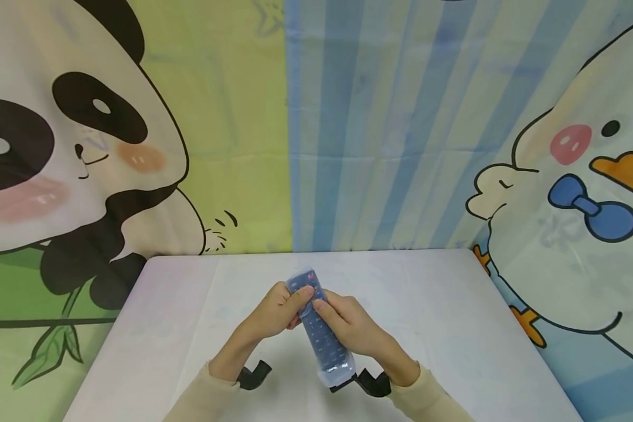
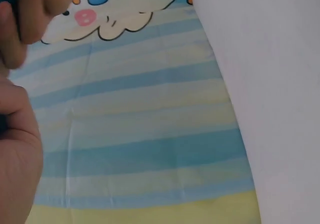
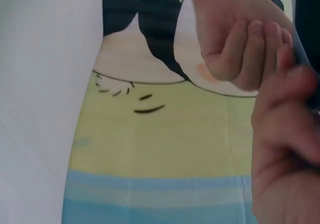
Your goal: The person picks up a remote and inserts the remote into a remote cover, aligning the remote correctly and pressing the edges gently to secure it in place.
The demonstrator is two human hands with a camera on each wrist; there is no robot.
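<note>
Pale sleeves [image 1: 206,395] came in from the near edge, each wrist wearing a curved black bracket [image 1: 253,375]. Just beyond, a dark blue remote control [image 1: 322,337] in a clear cover [image 1: 339,375] was held up between both hands, apparently off the table [image 1: 427,305]. Its long axis ran aslant: the near end lay beside the right wrist's bracket, while the far end, with a red button [image 1: 311,275], pointed away and slightly left. Its buttons faced up. The right hand [image 1: 353,325] gripped the right edge, thumb at the face; the left hand [image 1: 279,308] gripped farther up on the left, thumb on the face, fingers curled behind. Holding both edges probably kept it steady and its buttons in sight. Farthest off, a cloth backdrop [image 1: 343,146] showed a panda [image 1: 153,211], blue stripes and a white bird [image 1: 569,264].
</note>
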